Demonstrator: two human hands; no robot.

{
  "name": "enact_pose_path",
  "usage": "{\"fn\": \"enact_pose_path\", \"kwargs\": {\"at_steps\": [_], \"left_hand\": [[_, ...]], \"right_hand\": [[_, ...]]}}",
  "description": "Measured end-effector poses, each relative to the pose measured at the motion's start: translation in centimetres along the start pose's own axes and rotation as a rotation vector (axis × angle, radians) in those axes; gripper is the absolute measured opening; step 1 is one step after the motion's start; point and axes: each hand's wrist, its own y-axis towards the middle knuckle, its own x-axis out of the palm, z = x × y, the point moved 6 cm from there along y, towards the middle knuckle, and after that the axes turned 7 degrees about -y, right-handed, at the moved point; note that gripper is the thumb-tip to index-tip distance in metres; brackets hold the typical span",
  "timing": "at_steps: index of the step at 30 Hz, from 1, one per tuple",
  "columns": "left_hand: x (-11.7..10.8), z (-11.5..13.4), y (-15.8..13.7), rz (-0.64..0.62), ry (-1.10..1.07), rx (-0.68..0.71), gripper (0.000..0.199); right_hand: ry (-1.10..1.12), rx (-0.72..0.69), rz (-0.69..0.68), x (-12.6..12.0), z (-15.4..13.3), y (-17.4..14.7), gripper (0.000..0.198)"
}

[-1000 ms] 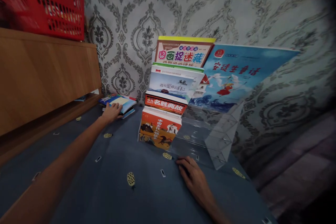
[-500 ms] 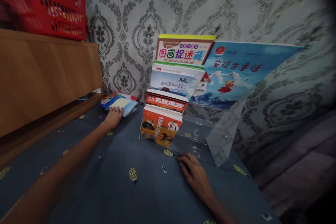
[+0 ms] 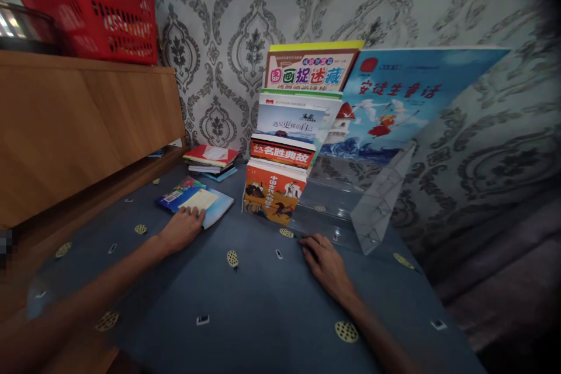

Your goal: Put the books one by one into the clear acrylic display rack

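Note:
My left hand grips the near edge of a thin blue book, its fingers on top of the cover and its thumb hidden. The book is just in front of a small stack of books with a red one on top. My right hand rests on the blue tablecloth, holding nothing, fingers loosely bent and thumb apart. Close by stands a clear tiered book rack. Its left side holds several upright books, with an orange book in front; a large blue picture book leans at the back right.
A wooden cabinet runs along the left side, with a red plastic basket and a metal pot on it. Patterned wallpaper covers the wall behind the rack. Dark fabric hangs at the right.
My left hand has drawn the blue book off the stack toward me, baring the red book on top. My right hand stays beside the rack. The view has shifted slightly.

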Motion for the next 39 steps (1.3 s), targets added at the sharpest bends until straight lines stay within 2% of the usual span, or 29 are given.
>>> {"fn": "enact_pose_path", "kwargs": {"at_steps": [3, 5, 7, 10, 12, 13, 16, 19, 22, 25, 28, 31, 35, 39], "left_hand": [[-1.0, 3.7, -1.8, -0.050, -0.011, 0.054, 0.032], [-1.4, 7.5, -3.1, -0.075, -0.042, 0.124, 0.023], [-1.8, 11.9, -4.5, -0.074, -0.090, 0.201, 0.023], [-2.6, 17.6, -6.4, 0.017, -0.202, 0.343, 0.051], [-3.0, 19.4, -7.2, 0.101, -0.286, 0.394, 0.066], [-3.0, 19.7, -7.5, 0.135, -0.323, 0.402, 0.068], [-2.4, 18.7, -7.4, 0.175, -0.425, 0.400, 0.051], [-1.6, 16.4, -7.0, 0.188, -0.535, 0.390, 0.035], [-0.7, 13.4, -6.3, 0.193, -0.588, 0.338, 0.038], [0.8, 9.8, -5.7, 0.148, -0.577, 0.246, 0.047], [2.3, 6.2, -5.3, 0.095, -0.575, 0.118, 0.052], [3.4, 4.0, -5.2, 0.067, -0.596, 0.019, 0.057], [3.5, 3.8, -5.2, 0.055, -0.621, -0.045, 0.061], [2.6, 4.3, -5.3, 0.048, -0.651, -0.081, 0.059]], "right_hand": [[-0.001, -0.007, -0.007, -0.1, -0.3, 0.0, 0.031], [0.009, -0.025, -0.006, -0.4, -0.7, -0.2, 0.030], [0.040, -0.051, 0.009, -0.8, -1.6, -0.4, 0.028], [0.136, -0.091, 0.036, -1.5, -3.8, -0.9, 0.028], [0.214, -0.112, 0.031, -1.7, -5.9, -1.3, 0.028], [0.253, -0.123, 0.022, -1.6, -7.2, -1.4, 0.028], [0.370, -0.207, -0.022, -0.5, -11.5, -1.4, 0.028], [0.432, -0.296, -0.128, 1.6, -15.7, -1.0, 0.034], [0.380, -0.307, -0.224, 4.0, -18.4, -0.3, 0.043], [0.296, -0.307, -0.253, 5.6, -19.3, 0.3, 0.051], [0.183, -0.339, -0.275, 6.7, -19.2, 0.5, 0.059], [0.037, -0.381, -0.292, 7.2, -18.2, 0.4, 0.060], [-0.120, -0.319, -0.269, 6.7, -14.7, -0.1, 0.064], [-0.192, -0.204, -0.153, 5.7, -9.6, -1.1, 0.064]]}}
